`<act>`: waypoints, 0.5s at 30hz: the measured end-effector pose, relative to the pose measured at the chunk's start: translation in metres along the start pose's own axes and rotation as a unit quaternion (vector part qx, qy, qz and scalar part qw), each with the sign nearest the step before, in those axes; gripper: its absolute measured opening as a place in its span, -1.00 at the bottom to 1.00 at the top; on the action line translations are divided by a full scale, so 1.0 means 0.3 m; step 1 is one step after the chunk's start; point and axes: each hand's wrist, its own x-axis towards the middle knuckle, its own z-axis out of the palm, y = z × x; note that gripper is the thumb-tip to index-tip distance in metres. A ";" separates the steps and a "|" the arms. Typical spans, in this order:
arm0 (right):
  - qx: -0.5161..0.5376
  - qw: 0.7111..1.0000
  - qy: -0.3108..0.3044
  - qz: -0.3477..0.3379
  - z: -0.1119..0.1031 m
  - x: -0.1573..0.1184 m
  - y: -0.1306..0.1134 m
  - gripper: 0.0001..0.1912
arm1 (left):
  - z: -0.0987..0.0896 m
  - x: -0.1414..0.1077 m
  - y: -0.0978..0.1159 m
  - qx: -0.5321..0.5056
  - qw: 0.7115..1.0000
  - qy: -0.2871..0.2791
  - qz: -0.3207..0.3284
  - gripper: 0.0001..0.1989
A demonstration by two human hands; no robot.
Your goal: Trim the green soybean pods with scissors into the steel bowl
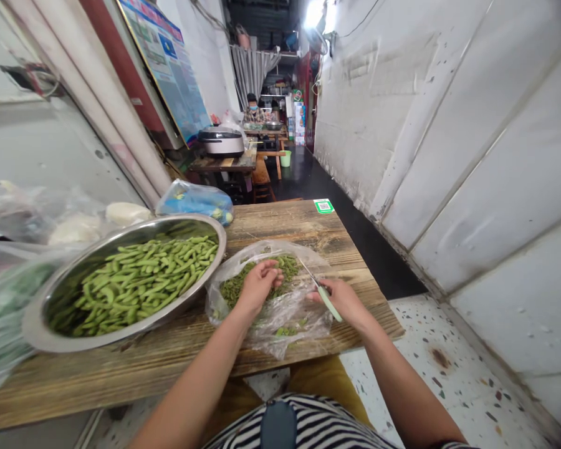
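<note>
Tool (330, 304), green-handled, was clasped in the right hand (345, 302) at three o'clock of the clear bag (275, 313), its blade (310, 273) pointing to eleven. The left hand (260, 284) was curled over green scraps (234, 288) in the bag; whether it pinched anything could not be determined. The bowl (70, 344) of pods (144, 284) stood at nine o'clock on the table (280, 219).

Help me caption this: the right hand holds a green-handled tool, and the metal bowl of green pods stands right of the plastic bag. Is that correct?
One thing is wrong: the metal bowl of green pods stands left of the plastic bag, not right, as the head view shows. The right hand does hold a green-handled tool.
</note>
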 end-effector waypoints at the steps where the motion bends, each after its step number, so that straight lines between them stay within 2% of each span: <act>1: 0.002 1.000 0.002 0.007 -0.010 -0.003 0.008 -0.58 | 0.010 0.020 0.006 -0.003 1.000 0.001 -0.012 -0.62; 3: 0.007 1.000 0.001 0.016 -0.023 -0.012 0.023 -0.59 | 0.029 0.063 0.009 0.026 0.999 -0.004 -0.032 -0.68; 5: 0.015 1.000 0.002 0.023 -0.027 -0.022 0.035 -0.60 | 0.047 0.104 0.000 0.127 0.992 -0.020 -0.014 -0.73; 6: 0.020 0.999 0.003 0.027 -0.027 -0.026 0.040 -0.60 | 0.055 0.122 -0.008 0.201 0.979 -0.032 0.015 -0.76; 8: 0.029 0.999 0.006 0.033 -0.026 -0.034 0.050 -0.60 | 0.068 0.152 -0.024 0.357 0.928 -0.054 0.094 -0.83; 10: 0.035 0.999 0.009 0.034 -0.025 -0.039 0.058 -0.60 | 0.078 0.174 -0.033 0.455 0.875 -0.070 0.149 -0.92; 12: 0.040 0.999 0.009 0.034 -0.027 -0.042 0.063 -0.60 | 0.084 0.189 -0.033 0.489 0.853 -0.076 0.163 -0.91; 15: 0.040 0.999 0.009 0.036 -0.031 -0.047 0.064 -0.59 | 0.079 0.194 -0.016 0.498 0.848 -0.083 0.162 -0.84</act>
